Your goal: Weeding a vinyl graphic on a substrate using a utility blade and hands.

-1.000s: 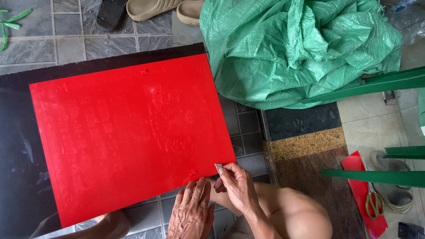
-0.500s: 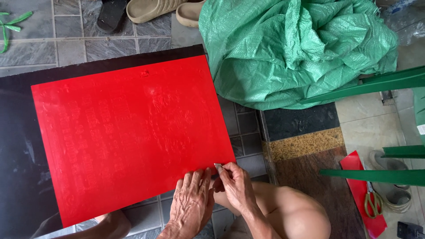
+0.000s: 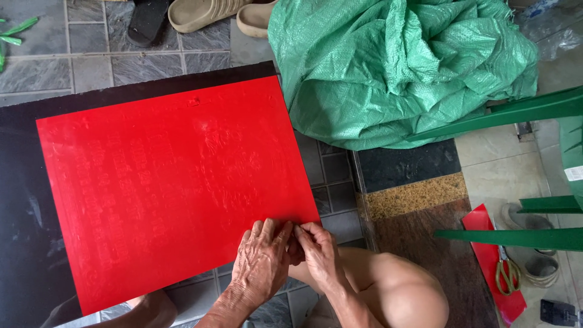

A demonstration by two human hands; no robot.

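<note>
Two bare hands are pressed together at the near edge of a large red sheet, close to its near right corner. The left hand is laid flat, fingers spread over the sheet's edge. The right hand is placed just beside it, touching it, with thumb and forefinger pinched in a tight grip on something very small at the sheet's edge; what is pinched cannot be told. A bent bare knee is seen just right of the hands, below the sheet's corner.

The red sheet is spread flat on a black board, which shows along the sheet's left and far sides, all of it lying on a grey tiled floor. Faint embossed marks are visible across the sheet's surface.

Well to the right of the sheet, a pair of scissors is laid on a red offcut, under green chair legs. Beyond the sheet's far right corner a crumpled green woven sack is heaped. Past the sheet's far edge, beige sandals and a black sandal are left on the tiles.
</note>
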